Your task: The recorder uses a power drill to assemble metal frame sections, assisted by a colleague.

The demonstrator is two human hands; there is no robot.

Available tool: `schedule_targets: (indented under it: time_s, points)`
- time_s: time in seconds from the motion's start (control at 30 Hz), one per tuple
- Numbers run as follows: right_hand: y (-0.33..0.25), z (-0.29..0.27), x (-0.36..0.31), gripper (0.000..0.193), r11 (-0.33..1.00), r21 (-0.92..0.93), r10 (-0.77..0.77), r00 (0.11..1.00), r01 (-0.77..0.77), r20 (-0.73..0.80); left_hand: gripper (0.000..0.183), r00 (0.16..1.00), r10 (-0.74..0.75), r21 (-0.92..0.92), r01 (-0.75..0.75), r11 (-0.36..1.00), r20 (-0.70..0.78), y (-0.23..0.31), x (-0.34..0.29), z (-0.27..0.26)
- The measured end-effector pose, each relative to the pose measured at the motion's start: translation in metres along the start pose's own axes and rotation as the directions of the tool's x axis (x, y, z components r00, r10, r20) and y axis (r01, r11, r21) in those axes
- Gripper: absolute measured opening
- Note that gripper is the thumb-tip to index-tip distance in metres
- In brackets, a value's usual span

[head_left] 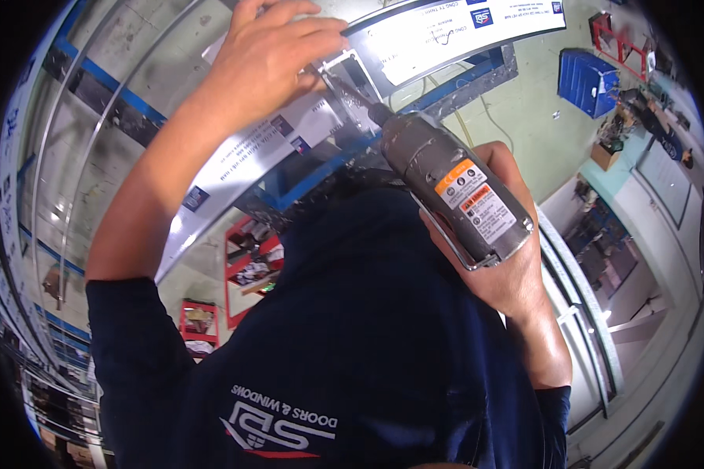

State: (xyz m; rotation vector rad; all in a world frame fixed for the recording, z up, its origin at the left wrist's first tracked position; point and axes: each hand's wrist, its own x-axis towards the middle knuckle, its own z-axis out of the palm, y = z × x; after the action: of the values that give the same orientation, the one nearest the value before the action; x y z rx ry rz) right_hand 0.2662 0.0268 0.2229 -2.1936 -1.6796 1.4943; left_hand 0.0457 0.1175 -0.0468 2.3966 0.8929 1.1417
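Note:
My right hand [516,203] is wrapped around a dark grey power drill [438,168] with orange and white labels on its body. The drill tilts up to the left, and its long bit [352,92] reaches to the metal window profile [353,72], which has a pale rectangular edge. At that profile my left hand [270,51] grips with bent fingers, its thumb side close to the bit tip. What lies under those fingers is hidden. Film-covered white profiles [250,148] run beneath my left forearm and away to the upper right.
Blue-edged supports [305,184] carry the profiles. A blue bin [587,82] and a red rack [618,47] stand at the far right on the floor. Red shelving [238,273] with assorted items is below on the left. Long curved-looking metal bars [78,141] line the left side.

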Motion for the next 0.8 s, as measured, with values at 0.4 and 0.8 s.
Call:
schedule_targets:
  time_s: [0.4,0.8]
  points:
    - [0.005,-0.007,-0.001,0.024,1.000,0.007,0.028,0.997,-0.029,0.077,0.046,0.749,-0.598,-0.629,0.617,0.472,0.286,0.199,-0.017,-0.062]
    - [0.005,-0.005,-0.002,0.032,0.999,-0.049,0.030,0.992,-0.024,0.125,0.025,0.872,-0.452,-0.466,0.325,0.823,-0.189,0.186,0.011,-0.017]
